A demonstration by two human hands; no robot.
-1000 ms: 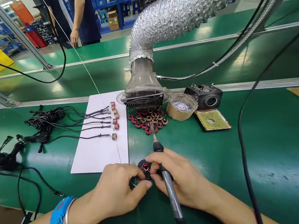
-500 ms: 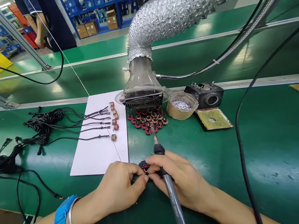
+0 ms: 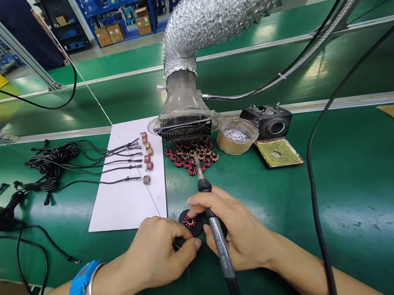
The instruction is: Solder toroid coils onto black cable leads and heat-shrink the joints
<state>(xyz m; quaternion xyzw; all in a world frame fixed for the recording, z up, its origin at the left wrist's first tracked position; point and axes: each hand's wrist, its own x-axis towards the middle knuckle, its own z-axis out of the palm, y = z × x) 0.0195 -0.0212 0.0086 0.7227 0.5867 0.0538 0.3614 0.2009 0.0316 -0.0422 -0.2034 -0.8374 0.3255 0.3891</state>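
Note:
My right hand [image 3: 239, 231] is wrapped round a soldering iron [image 3: 218, 243], whose tip points up and away, over the near edge of a pile of red-and-black ring coils [image 3: 195, 155]. Beneath its forefinger lies a single red-and-black ring coil [image 3: 189, 222] on a dark round base [image 3: 185, 215]. My left hand [image 3: 160, 248] is closed just left of and below that coil, thumb and forefinger pinching a thin solder wire [image 3: 152, 194]. The wire runs down from the upper left across a white board [image 3: 124, 216]; a short end shows between the fingers.
Black cables [image 3: 53, 163] lie at left, several ending in small copper coils [image 3: 146, 180] on the board. A fume extractor hood [image 3: 186, 120] hangs over the pile. Behind stand a tub of metal shavings [image 3: 235, 144], a black iron stand [image 3: 272, 122] and a yellow sponge tray [image 3: 278, 154]. A black cord [image 3: 319, 189] hangs at right.
My right fingers have drawn back a little from the ring coil, so more of it and its dark base shows. My left fingertips sit slightly lower. A person behind has shifted left.

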